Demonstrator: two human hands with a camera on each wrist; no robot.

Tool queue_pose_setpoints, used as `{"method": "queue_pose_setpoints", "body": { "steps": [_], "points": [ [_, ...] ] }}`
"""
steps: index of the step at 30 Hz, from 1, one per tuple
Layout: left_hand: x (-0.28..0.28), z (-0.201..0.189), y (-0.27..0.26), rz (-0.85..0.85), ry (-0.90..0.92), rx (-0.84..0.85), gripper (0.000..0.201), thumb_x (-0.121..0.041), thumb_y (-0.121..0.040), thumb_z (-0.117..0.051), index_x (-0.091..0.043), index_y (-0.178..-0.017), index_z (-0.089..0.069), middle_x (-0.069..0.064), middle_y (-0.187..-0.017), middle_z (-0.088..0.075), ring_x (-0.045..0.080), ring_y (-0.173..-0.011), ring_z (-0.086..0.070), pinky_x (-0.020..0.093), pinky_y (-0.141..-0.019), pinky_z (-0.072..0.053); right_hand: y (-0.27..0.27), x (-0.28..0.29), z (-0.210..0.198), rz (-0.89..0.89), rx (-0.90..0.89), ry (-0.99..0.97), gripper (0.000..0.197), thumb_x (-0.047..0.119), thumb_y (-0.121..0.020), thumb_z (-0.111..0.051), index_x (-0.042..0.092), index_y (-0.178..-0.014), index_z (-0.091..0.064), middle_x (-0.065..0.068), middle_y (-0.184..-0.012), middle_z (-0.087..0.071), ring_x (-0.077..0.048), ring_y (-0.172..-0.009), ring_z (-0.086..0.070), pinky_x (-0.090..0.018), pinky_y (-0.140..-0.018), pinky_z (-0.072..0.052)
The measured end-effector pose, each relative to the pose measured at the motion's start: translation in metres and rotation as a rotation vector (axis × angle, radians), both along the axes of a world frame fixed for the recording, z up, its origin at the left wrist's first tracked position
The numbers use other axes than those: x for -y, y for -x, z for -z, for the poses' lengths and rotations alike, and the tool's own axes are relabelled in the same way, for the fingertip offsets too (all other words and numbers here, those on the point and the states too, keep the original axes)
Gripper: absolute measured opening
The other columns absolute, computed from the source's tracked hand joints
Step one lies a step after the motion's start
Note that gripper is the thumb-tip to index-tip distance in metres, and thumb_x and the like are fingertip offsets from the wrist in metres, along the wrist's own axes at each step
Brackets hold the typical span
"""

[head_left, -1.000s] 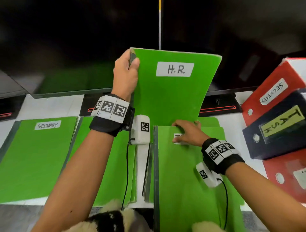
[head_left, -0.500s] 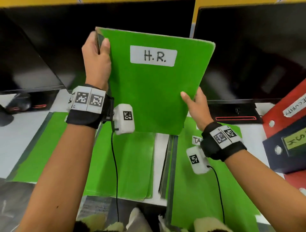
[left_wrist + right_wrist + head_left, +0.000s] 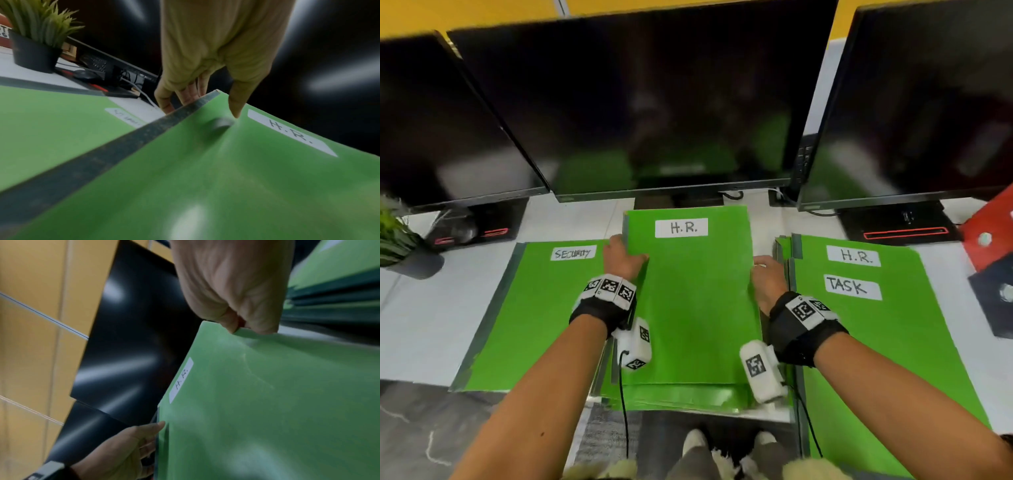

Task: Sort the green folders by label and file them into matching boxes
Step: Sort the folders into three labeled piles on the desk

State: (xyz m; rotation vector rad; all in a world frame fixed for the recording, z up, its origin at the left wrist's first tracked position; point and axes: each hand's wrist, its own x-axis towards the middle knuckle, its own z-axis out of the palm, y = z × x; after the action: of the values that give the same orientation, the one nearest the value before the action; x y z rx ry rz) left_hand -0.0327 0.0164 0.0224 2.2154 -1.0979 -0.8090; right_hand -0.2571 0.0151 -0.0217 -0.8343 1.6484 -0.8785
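Three dark monitors (image 3: 654,102) stand along the far edge of the white table (image 3: 421,322), with a potted plant (image 3: 393,229) at far left and red and dark-blue file boxes (image 3: 989,236) at the right edge; the box labels cannot be read here.

On the table lie three groups of green folders. At left is the SECURITY folder (image 3: 534,308). At right is an unsorted stack (image 3: 876,342) with a TASK label on top and an H.R. label showing just beyond it. In the middle, on a low middle pile (image 3: 671,394), is the H.R. folder (image 3: 695,301) now in hand.

It sits between the two hands, its long axis running near to far, dark spine on the left, white label near the far end. The left hand (image 3: 625,257) grips the spine edge near the far corner, thumb on the cover and fingers (image 3: 191,94) curled underneath. The right hand (image 3: 768,277) pinches the opposite open edge between thumb and fingers. Both hands are equally close; each holds its own long side.

The folder is thin, flexible card, matte green and slightly bowed. Whether it rests fully on the pile or hovers just above cannot be told.

Judging by this, it is being laid on the middle pile as the H.R. group; filing into the boxes at right is not yet begun.
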Motion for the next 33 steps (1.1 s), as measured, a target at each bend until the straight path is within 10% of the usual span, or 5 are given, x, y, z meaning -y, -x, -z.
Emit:
{"method": "queue_pose_setpoints", "body": {
  "steps": [10,19,24,33],
  "points": [
    [-0.005,0.044,-0.013,0.143,-0.297,-0.012,0.078,-0.006,-0.087,-0.06,-0.007,-0.147,-0.011,0.022,-0.143,-0.038,0.037,-0.128,-0.043,0.037,-0.099,-0.042,-0.034,-0.024,0.008,-0.343,-0.536,-0.384,0.051,0.016,-0.09,-0.047,0.0,-0.136,-0.032,-0.018,-0.143,-0.029,-0.036,-0.132,-0.032,-0.039,-0.105,-0.035],
    [0.013,0.034,0.038,0.155,-0.342,0.185,0.071,-0.015,-0.088,-0.056,-0.007,-0.146,-0.014,0.024,-0.149,-0.019,0.04,-0.138,-0.022,0.046,-0.112,-0.027,0.002,-0.026,-0.023,-0.288,-0.07,-0.309,0.059,0.017,-0.092,-0.053,0.006,-0.143,-0.026,-0.012,-0.146,-0.032,-0.029,-0.132,-0.035,-0.041,-0.101,-0.037],
    [0.031,0.024,0.1,0.353,-0.192,0.065,0.056,-0.019,-0.089,-0.055,-0.005,-0.139,-0.033,0.024,-0.141,-0.034,0.038,-0.13,-0.037,0.039,-0.107,-0.034,0.063,-0.023,-0.057,-0.142,0.023,-0.211,0.043,0.014,-0.092,-0.053,0.007,-0.133,-0.042,-0.006,-0.129,-0.044,-0.025,-0.119,-0.042,-0.041,-0.091,-0.038],
    [0.023,0.025,0.231,0.668,-0.134,-0.024,0.026,-0.014,-0.09,-0.053,0.001,-0.11,-0.058,0.019,-0.114,-0.057,0.03,-0.108,-0.054,0.03,-0.083,-0.041,0.177,-0.036,-0.03,-0.228,-0.437,-0.218,0.026,0.011,-0.09,-0.052,-0.006,-0.109,-0.061,-0.019,-0.122,-0.059,-0.026,-0.107,-0.054,-0.035,-0.093,-0.042]
  ]
}}
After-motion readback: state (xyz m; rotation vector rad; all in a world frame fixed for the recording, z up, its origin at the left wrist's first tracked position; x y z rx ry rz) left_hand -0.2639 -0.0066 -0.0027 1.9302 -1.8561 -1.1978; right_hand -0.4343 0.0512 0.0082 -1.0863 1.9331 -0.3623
